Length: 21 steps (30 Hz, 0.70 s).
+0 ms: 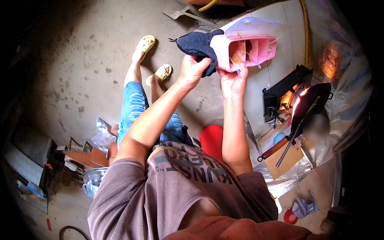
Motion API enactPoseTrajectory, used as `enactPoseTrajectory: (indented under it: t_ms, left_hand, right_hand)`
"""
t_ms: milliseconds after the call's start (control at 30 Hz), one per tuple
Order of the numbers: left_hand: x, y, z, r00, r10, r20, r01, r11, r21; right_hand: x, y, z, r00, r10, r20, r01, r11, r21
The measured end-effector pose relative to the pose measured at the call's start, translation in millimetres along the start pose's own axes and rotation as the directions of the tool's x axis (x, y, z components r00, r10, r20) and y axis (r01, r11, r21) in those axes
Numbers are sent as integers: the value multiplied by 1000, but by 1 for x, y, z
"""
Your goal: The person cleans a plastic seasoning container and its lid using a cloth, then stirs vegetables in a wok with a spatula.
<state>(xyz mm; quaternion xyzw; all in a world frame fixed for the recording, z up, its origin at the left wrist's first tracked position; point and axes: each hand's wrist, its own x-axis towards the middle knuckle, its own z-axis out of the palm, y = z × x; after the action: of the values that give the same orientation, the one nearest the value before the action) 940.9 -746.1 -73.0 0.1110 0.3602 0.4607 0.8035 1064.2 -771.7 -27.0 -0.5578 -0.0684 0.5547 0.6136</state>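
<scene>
A pink compartmented box (262, 53) is held up at the upper right, its clear lid (256, 26) raised. Some brownish contents show in its left compartments. My right hand (233, 82) grips the box's near edge from below, fingers at its open side. A dark blue cloth (196, 43) is in my left hand (194, 71), which pinches it with the thumb on top. That cloth lies against the closed end of the box.
Right of the box, a black stove (276, 96) stands beside a dark wok (314, 102) with a long handle. A red object (212, 141) is near my body. A dustpan (176, 11) lies on the floor at the top. Brown boxes (86, 157) are at left.
</scene>
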Motion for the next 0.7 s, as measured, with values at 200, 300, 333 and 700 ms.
enactPoseTrajectory:
  t_ms: [200,300,333,700]
  left_hand:
    - [16,-1,5,987,126,-97,-126,992,1]
    - [23,11,7,996,27,-90,-30,999,-29]
    - [26,10,4,997,-1,-72,-5,997,-82]
    - [23,0,-9,938,230,260,-342,742,576]
  right_hand:
    - [0,0,5,1000,3,7,-3,1000,-15]
    - [1,0,9,1000,-16,10,16,1000,-20]
    - [1,1,10,999,-32,6,32,999,-17]
    - [14,5,16,998,-38,-54,38,999,0]
